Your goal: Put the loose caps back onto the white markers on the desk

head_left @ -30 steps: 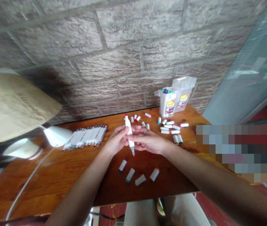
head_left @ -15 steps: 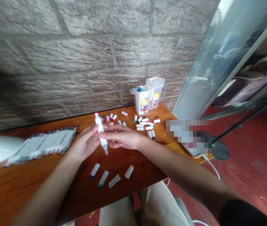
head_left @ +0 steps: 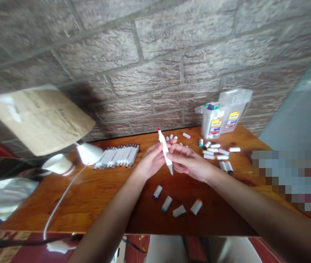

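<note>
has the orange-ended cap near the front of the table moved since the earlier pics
No. Against the front edge of the table, the orange-ended cap keeps its place, right of the other three caps.

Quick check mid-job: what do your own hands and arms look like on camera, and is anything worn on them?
The left hand and right hand are bare, five-fingered human hands, ungloved. No sleeve, watch or bracelet shows on the left forearm or right forearm. Fingernails are too small to judge.
</note>
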The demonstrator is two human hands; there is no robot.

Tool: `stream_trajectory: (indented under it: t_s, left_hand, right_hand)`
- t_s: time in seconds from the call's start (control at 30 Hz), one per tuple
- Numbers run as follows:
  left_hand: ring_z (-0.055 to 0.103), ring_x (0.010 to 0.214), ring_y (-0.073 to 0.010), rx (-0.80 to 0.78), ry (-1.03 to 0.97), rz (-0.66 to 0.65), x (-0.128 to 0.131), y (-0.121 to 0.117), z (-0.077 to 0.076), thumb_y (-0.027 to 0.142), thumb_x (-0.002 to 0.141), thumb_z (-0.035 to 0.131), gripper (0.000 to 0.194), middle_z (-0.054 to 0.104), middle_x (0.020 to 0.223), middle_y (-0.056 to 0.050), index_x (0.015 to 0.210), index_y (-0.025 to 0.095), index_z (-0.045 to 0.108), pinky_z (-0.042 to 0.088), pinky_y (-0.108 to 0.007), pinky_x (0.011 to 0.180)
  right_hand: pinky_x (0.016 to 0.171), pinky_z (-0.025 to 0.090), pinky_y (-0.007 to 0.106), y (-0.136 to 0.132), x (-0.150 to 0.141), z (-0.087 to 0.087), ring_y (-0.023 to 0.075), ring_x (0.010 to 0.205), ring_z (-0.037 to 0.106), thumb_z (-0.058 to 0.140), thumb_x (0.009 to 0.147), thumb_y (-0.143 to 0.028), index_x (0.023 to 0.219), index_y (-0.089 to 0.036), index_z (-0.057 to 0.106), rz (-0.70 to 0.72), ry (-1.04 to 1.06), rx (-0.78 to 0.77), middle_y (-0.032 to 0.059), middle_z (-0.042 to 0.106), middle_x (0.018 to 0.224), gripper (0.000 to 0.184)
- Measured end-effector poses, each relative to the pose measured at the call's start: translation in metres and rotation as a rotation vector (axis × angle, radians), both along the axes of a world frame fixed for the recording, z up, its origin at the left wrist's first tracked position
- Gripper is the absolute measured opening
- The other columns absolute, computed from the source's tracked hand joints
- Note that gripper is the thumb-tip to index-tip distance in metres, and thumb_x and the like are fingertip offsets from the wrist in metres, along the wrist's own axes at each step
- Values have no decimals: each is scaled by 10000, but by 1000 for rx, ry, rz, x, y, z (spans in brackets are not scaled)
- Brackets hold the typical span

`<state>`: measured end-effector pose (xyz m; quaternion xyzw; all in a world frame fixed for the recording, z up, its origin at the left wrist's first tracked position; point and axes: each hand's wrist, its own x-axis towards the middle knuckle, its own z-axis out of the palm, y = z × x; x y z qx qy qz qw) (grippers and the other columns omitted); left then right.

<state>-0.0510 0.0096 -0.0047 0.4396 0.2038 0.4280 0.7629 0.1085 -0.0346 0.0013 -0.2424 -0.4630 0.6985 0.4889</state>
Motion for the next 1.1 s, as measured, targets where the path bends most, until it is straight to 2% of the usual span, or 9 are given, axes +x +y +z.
stream_trajectory:
  t_s: [0.3,0.47,0.53,0.6,0.7,0.77,0.83,1.0,1.1]
  left_hand:
    - [727,939,-245,-73,-17,-15,3,2,-3,474,769,799,377,777,997,-89,959,152,754,574,-354,861]
    - [691,682,-170,76,211,109,4,-1,5,572,715,810,453,761,793,-70,801,133,736,545,-279,673]
    - [624,549,-130,242,437,220,1,-4,11,577,758,772,472,703,630,-52,649,123,697,473,-237,561]
    - [506,435,-82,413,566,441,-5,-5,16,541,829,719,552,565,456,-9,481,138,574,383,-225,502]
    - [390,418,-56,579,542,748,-14,-3,19,516,889,659,627,429,408,24,425,156,439,337,-232,505]
    - [415,458,-67,618,531,792,-17,-1,18,535,889,649,584,478,461,15,475,157,489,342,-230,509]
    - [459,499,-81,626,546,695,-15,0,16,585,884,628,539,571,542,-8,567,152,582,361,-224,513]
    - [511,523,-104,726,670,180,-4,-7,5,658,944,451,649,593,555,-37,616,129,635,392,-220,525]
    - [525,535,-111,816,724,79,0,-13,2,613,949,484,605,608,567,-39,674,115,688,397,-220,543]
  right_hand:
    - [435,241,200,1,1,-6,16,457,388,705,863,-267,1142,-230,724,18,31,90,-19,670,794,283]
    - [440,297,196,4,4,-2,20,465,432,778,820,-276,1185,-259,693,-105,-12,141,-3,742,930,375]
    - [429,270,191,10,11,2,18,450,407,787,815,-317,1134,-240,695,-242,12,128,-11,737,864,341]
    - [422,226,188,18,20,6,10,437,362,791,810,-362,1083,-216,696,-396,46,102,-28,702,780,324]
    - [420,165,197,25,31,11,5,431,287,821,768,-407,890,-167,683,-516,55,58,-70,559,613,302]
    - [420,144,207,24,31,9,13,427,266,828,747,-440,753,-155,625,-481,17,9,-86,454,534,350]
    - [423,134,212,20,24,6,21,420,255,820,740,-475,720,-159,593,-399,-33,-47,-96,399,494,389]
    - [442,149,208,6,1,-2,22,428,288,787,747,-526,781,-150,598,-161,-89,-17,-84,461,512,422]
    - [452,173,207,4,1,-1,23,447,312,793,741,-528,814,-150,608,-147,-101,10,-87,463,541,427]
